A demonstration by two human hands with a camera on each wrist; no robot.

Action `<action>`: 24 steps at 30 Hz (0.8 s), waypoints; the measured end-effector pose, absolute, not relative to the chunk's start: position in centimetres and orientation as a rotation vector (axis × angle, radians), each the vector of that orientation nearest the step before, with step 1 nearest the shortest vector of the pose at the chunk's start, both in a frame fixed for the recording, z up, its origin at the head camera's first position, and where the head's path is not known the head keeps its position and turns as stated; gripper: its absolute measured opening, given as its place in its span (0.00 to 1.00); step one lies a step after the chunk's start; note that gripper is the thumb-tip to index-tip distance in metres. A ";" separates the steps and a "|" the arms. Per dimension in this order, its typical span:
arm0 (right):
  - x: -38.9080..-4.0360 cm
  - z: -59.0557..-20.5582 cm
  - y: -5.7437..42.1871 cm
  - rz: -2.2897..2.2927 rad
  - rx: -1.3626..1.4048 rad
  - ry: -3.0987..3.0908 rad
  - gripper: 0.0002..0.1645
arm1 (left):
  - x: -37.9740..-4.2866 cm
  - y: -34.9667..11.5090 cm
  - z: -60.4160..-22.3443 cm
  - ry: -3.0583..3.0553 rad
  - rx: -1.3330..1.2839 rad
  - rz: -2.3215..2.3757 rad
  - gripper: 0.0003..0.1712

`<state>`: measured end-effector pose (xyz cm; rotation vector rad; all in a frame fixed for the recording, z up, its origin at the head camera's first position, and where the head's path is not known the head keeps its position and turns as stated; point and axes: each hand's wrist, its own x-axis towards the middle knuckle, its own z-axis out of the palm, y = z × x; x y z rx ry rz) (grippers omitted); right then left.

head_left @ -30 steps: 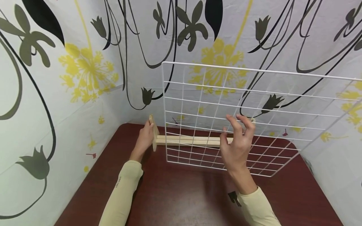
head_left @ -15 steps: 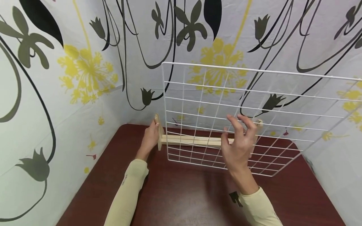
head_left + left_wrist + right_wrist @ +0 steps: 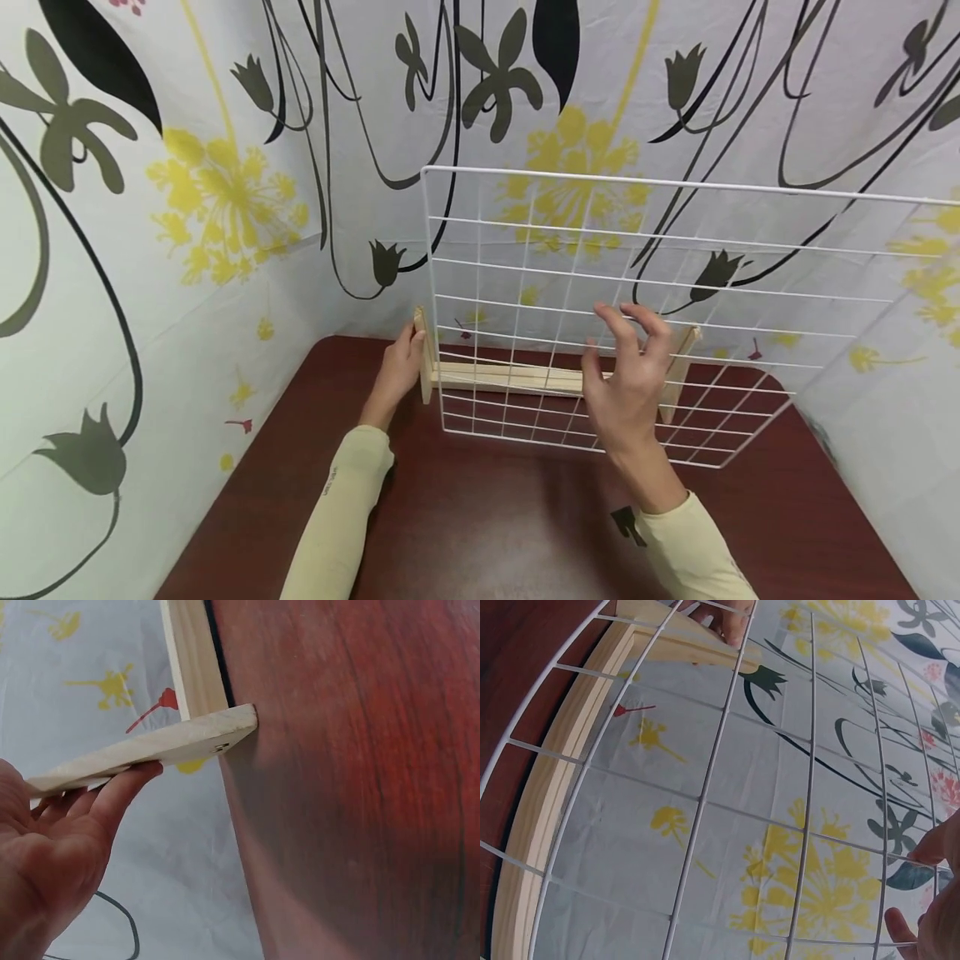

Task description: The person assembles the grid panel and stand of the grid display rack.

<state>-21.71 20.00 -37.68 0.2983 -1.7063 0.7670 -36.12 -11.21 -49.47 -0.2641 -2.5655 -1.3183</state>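
Compared with a second ago, the left hand (image 3: pixel 397 371) and the wooden frame (image 3: pixel 491 377) sit further right, the frame's left end close to the left edge of the white wire grid (image 3: pixel 573 272); more of the frame's right end shows too.

At the left, that hand grips the left end board (image 3: pixel 425 358), fingers against its outer side; where the thumb lies I cannot tell. Rightward from there, the crossbar runs behind the grid along the far side of the table (image 3: pixel 480 517) to the right end board (image 3: pixel 678 367). Bare wood like this should be light, stiff and hardly slippery; the end boards look the best hold, though pulling on one could strain its joint.

Further right, the right hand (image 3: pixel 630 383) is at the grid with fingers bent and thumb apart; whether they pinch a wire I cannot tell. The grid stands tilted, probably light and rigid, its smooth wire perhaps a little slick, so its rim seems a sound place to hold.

Only the left wrist view shows a small dark mark (image 3: pixel 221 748) on the left end board. The right wrist view shows the crossbar's lengthwise lines through the mesh, while the head view has both end boards together.
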 end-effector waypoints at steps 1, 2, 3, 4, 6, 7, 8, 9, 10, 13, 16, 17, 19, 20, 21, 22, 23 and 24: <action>-21.8 -37.5 20.0 0.762 0.306 -1.712 0.29 | -36.1 -11.4 -49.4 -2.563 -0.267 -1.335 0.29; -21.9 -37.4 19.9 0.757 0.312 -1.715 0.29 | -36.2 -11.6 -49.4 -2.563 -0.263 -1.353 0.29; -22.0 -37.2 19.9 0.755 0.318 -1.714 0.29 | -36.2 -11.8 -49.5 -2.562 -0.265 -1.361 0.29; -22.1 -37.0 19.9 0.750 0.321 -1.717 0.29 | -36.2 -11.9 -49.5 -2.561 -0.271 -1.368 0.29; -22.4 -36.5 19.9 0.739 0.325 -1.729 0.29 | -36.3 -11.9 -49.5 -2.556 -0.279 -1.375 0.29; -22.6 -36.3 19.9 0.739 0.329 -1.732 0.29 | -36.3 -11.9 -49.5 -2.551 -0.283 -1.375 0.29; -22.8 -36.0 19.9 0.736 0.333 -1.737 0.28 | -36.4 -11.8 -49.5 -2.548 -0.286 -1.376 0.29; -23.0 -35.7 19.9 0.730 0.339 -1.747 0.28 | -36.4 -11.7 -49.5 -2.544 -0.293 -1.372 0.28; -23.2 -35.4 19.9 0.725 0.347 -1.756 0.28 | -36.4 -11.6 -49.5 -2.546 -0.292 -1.374 0.29; -23.7 -34.6 19.8 0.715 0.380 -1.782 0.27 | -36.3 -11.3 -49.6 -2.560 -0.278 -1.383 0.29; -24.1 -33.9 19.7 0.707 0.401 -1.802 0.28 | -36.2 -11.1 -49.7 -2.579 -0.260 -1.384 0.29; -24.3 -33.6 19.7 0.704 0.405 -1.807 0.28 | -36.2 -11.1 -49.7 -2.577 -0.257 -1.384 0.29; -24.6 -32.9 19.6 0.706 0.408 -1.808 0.28 | -36.2 -11.1 -49.7 -2.565 -0.261 -1.378 0.30; -24.8 -32.5 19.6 0.707 0.410 -1.806 0.28 | -36.1 -11.1 -49.8 -2.559 -0.258 -1.380 0.30; -24.9 -32.1 19.6 0.706 0.411 -1.807 0.29 | -36.1 -11.2 -49.8 -2.554 -0.253 -1.380 0.30; -25.1 -31.7 19.5 0.706 0.413 -1.805 0.29 | -36.0 -11.2 -49.8 -2.547 -0.250 -1.387 0.30; -25.3 -31.2 19.5 0.706 0.417 -1.805 0.29 | -36.0 -11.3 -49.8 -2.545 -0.244 -1.392 0.30; -25.4 -30.8 19.4 0.708 0.422 -1.802 0.29 | -35.9 -11.4 -49.9 -2.544 -0.240 -1.392 0.31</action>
